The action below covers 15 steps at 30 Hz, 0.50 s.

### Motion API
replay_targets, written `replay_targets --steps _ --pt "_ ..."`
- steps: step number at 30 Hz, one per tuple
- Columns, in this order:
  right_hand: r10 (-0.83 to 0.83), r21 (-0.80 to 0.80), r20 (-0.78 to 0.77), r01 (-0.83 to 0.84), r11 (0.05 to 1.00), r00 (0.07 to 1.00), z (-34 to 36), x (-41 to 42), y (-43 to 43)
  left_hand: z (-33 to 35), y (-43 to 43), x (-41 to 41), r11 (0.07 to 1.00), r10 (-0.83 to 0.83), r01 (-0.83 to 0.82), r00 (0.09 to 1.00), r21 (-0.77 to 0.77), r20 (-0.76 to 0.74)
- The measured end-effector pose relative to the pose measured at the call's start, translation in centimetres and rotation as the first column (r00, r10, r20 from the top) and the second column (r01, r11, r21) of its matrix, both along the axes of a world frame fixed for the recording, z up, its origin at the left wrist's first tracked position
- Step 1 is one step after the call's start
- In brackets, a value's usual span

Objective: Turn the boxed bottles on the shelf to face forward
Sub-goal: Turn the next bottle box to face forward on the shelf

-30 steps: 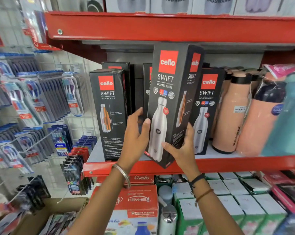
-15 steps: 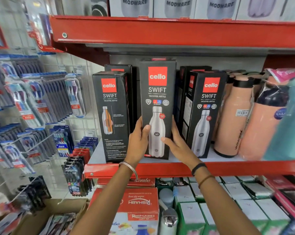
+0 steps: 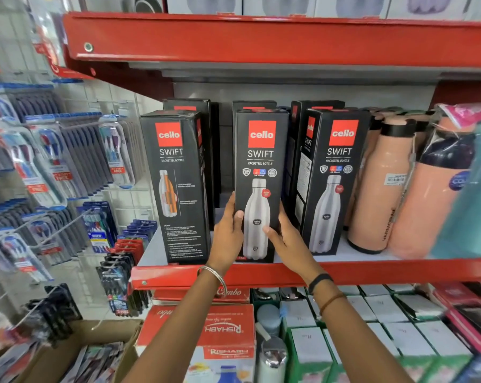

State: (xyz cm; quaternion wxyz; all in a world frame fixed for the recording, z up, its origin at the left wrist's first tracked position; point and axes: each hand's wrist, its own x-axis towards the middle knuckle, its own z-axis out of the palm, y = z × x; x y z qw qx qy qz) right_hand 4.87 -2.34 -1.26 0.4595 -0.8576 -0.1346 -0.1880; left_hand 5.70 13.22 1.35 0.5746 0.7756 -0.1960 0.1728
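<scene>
Three black Cello Swift bottle boxes stand in the front row of the red shelf (image 3: 372,272). The middle box (image 3: 260,150) is upright on the shelf with its front panel, a white bottle, facing me. My left hand (image 3: 228,236) grips its lower left edge and my right hand (image 3: 285,239) its lower right edge. The left box (image 3: 175,183) shows a panel with a cutaway bottle and small text. The right box (image 3: 334,183) shows its white-bottle front, turned slightly. More black boxes (image 3: 189,106) stand behind them.
Peach flasks (image 3: 377,189) and a teal one (image 3: 471,211) stand to the right on the same shelf. A red shelf edge (image 3: 261,40) hangs overhead. Toothbrush packs (image 3: 54,161) hang on the left. Boxed goods (image 3: 228,330) fill the level below.
The middle box was lifted and tilted toward me a second ago. It has since been set down upright on the shelf, front facing me, and both hands have slid lower on its sides.
</scene>
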Motion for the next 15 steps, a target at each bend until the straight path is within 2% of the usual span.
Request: replay_targets --steps 3,5,7,9,10,13,15 --pt "-0.045 -0.005 0.011 0.046 0.999 0.999 -0.8 -0.4 0.3 -0.4 0.2 -0.2 1.0 -0.007 0.007 1.0 0.0 -0.025" --pt "-0.089 0.066 0.048 0.086 0.994 0.995 -1.2 -1.2 1.1 -0.9 0.7 -0.8 0.999 -0.025 0.025 1.0 -0.028 0.005" --pt "-0.229 0.281 0.092 0.196 0.94 0.969 -1.8 -2.4 2.7 -1.3 1.9 -1.7 0.998 -0.005 0.012 0.996 -0.069 0.092" --pt "-0.399 0.491 0.204 0.26 0.832 0.894 -2.2 -3.8 4.9 -1.0 3.6 -3.1 0.993 0.067 -0.043 0.972 -0.11 0.225" --pt "-0.451 0.544 0.274 0.25 0.801 0.849 -2.1 -4.3 6.1 -0.5 4.6 -3.7 0.989 0.114 -0.079 0.948 -0.126 0.298" --pt "-0.4 0.528 0.424 0.137 0.838 0.812 -1.3 -4.9 9.7 0.9 7.9 -4.2 0.96 0.26 -0.188 0.871 -0.206 0.417" --pt "-0.289 0.437 0.436 0.08 0.896 0.852 -0.8 -4.5 12.1 1.3 9.8 -3.5 0.929 0.337 -0.238 0.86 -0.282 0.382"
